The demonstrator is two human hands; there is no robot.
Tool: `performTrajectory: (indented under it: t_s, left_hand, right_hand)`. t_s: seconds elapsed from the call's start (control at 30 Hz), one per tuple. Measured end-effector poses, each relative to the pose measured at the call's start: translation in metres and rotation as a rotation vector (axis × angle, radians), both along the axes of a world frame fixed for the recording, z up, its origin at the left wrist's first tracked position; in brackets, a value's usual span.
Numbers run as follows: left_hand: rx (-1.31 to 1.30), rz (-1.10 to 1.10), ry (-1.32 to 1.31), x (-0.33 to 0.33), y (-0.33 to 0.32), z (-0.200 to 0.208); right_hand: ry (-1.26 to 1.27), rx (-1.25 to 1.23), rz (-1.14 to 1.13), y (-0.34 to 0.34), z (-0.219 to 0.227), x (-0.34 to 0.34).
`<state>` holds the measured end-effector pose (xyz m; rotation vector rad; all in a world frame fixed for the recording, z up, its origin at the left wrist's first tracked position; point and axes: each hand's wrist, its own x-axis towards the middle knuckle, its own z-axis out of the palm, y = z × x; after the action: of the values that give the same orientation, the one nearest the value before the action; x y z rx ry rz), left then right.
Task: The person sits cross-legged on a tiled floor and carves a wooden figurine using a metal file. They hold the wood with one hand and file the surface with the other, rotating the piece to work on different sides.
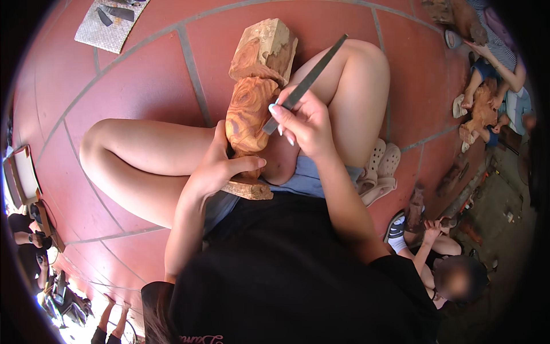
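Note:
Between my crossed legs stands a carved wooden piece (243,112), orange-brown with swirling grain, with a rough uncarved block (263,49) at its far end and a flat pale-edged base at the near end. My left hand (220,163) wraps round its narrow lower part, thumb across the near side. In my right hand (306,123) is a flat dark metal file (315,74), pinched between thumb and fingers. The file slants up to the right, and its lower end lies close to the carving's right side; whether it touches I cannot tell.
Red floor tiles (149,86) surround me. A woven mat (109,28) with dark flat tools lies at the far left. Beige clogs (381,169) sit by my right thigh. Other people work with wood along the right side, one of them (441,252) seated at the lower right.

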<state>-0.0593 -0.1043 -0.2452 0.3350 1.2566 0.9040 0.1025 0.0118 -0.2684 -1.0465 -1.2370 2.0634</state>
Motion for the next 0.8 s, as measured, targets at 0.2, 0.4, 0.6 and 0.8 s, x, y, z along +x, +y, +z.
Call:
performTrajectory:
  t_s: [0.2,0.4,0.6,0.8]
  left_hand:
    - [0.016,-0.003,0.004,-0.003,0.001,0.010]
    - [0.012,0.011,-0.026,-0.006,0.001,0.009]
    - [-0.003,0.079,-0.083,-0.009,-0.003,0.006]
    - [-0.092,0.160,-0.358,-0.017,-0.006,0.018]
  right_hand:
    - [-0.045,0.045,-0.052,0.007,0.002,-0.002]
    - [-0.012,-0.030,0.010,0.008,0.006,-0.009]
    - [0.057,-0.029,0.065,0.003,0.020,-0.016]
    - [-0.033,0.058,-0.155,0.011,0.025,-0.010]
